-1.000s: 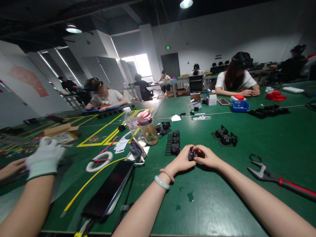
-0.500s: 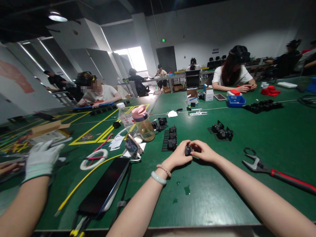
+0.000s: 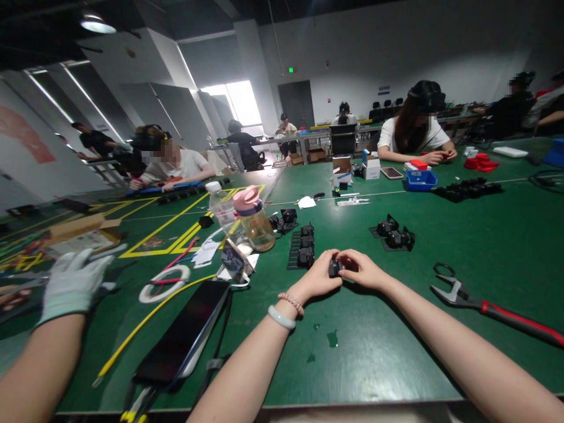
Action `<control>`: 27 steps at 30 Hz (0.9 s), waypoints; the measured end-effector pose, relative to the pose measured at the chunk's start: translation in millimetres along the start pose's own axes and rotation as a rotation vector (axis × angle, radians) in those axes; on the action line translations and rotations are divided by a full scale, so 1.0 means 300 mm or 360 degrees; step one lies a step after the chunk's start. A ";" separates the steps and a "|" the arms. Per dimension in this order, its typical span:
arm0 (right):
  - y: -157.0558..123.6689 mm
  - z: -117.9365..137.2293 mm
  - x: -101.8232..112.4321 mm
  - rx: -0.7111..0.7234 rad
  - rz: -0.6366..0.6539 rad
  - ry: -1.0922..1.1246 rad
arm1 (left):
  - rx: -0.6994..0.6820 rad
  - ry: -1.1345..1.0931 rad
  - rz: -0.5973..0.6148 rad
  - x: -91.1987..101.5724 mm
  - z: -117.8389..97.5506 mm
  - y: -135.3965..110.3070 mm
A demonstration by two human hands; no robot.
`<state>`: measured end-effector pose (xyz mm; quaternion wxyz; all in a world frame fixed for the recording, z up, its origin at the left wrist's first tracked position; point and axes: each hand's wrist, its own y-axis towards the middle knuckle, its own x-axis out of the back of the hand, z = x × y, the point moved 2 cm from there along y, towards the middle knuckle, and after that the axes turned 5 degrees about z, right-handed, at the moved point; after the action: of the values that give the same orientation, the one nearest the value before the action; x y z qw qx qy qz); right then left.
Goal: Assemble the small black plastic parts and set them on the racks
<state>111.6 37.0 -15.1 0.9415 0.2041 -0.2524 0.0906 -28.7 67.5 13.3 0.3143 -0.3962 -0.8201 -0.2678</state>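
Observation:
My left hand [image 3: 318, 279] and my right hand [image 3: 360, 269] meet over the green table [image 3: 396, 352], fingers closed together on one small black part [image 3: 334, 267]. The part is mostly hidden between my fingertips. Just beyond my left hand a dark tray [image 3: 304, 249] holds a row of similar black parts. Two more black parts [image 3: 393, 237] lie on a flat piece further right. My left wrist carries a pale bangle and a bead bracelet.
A red-handled wire stripper [image 3: 489, 305] lies right. A pink-lidded bottle [image 3: 253, 218], a phone on a stand [image 3: 235, 262], a dark tablet [image 3: 185, 335] and a yellow cable [image 3: 145, 322] lie left. A neighbour's white-gloved hand [image 3: 73, 282] is at far left. Other people work across the table.
The view tilted up slightly, so my hands sit a little higher in the picture. They remain closed on the same black part. The gloved hand at left shifted a little.

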 end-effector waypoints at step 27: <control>0.000 -0.013 0.003 0.0028 -0.0010 -0.0012 | -0.0011 -0.0017 -0.0025 -0.010 0.021 0.009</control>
<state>113.9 38.7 -17.6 0.9390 0.2136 -0.2544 0.0891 -27.0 71.9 7.5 0.3063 -0.3922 -0.8240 -0.2710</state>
